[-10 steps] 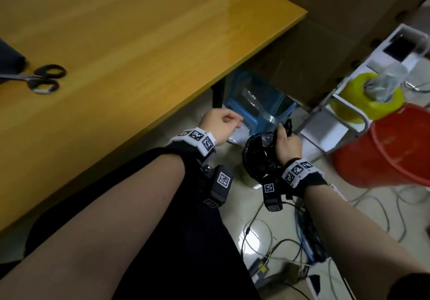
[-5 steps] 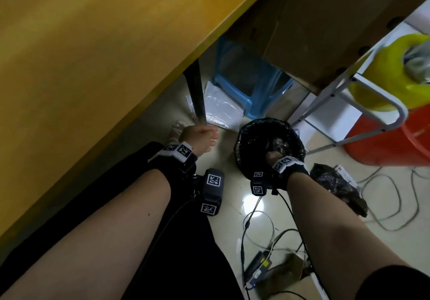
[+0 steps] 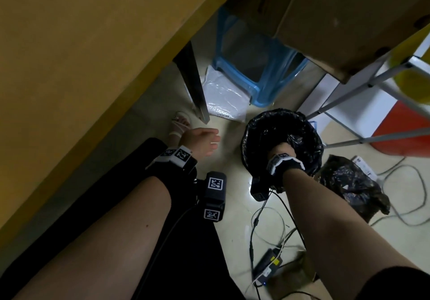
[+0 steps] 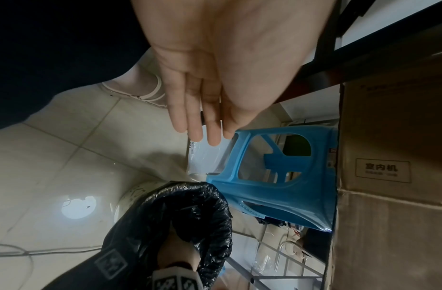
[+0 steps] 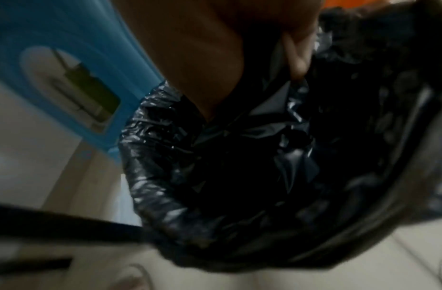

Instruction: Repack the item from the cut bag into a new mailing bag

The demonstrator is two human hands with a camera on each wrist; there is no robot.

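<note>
My right hand [image 3: 281, 151] reaches down into a round bin lined with a black plastic bag [image 3: 256, 125]. In the blurred right wrist view the palm [image 5: 214, 58] and one finger [image 5: 297, 60] hang over crumpled black plastic [image 5: 289, 149]; I cannot tell the liner from any loose bag, nor whether the hand holds anything. My left hand [image 3: 200, 142] hovers above the floor left of the bin, empty, its fingers [image 4: 193, 117] straight. A flat white mailing bag [image 3: 224, 99] lies on the floor beyond it, partly under a blue stool [image 3: 253, 69].
The yellow table [image 3: 93, 43] overhangs on the left, its dark leg [image 3: 193, 83] standing near my left hand. A cardboard box [image 3: 325, 20], a metal rack [image 3: 349, 99] and a red bucket [image 3: 407, 134] crowd the right. A crumpled dark bag [image 3: 349, 183] and cables [image 3: 267, 230] lie on the floor.
The view has dropped from the tabletop to the floor under it. My right hand carried a crumpled black bag down and went into the bin. My left hand's fingers have uncurled.
</note>
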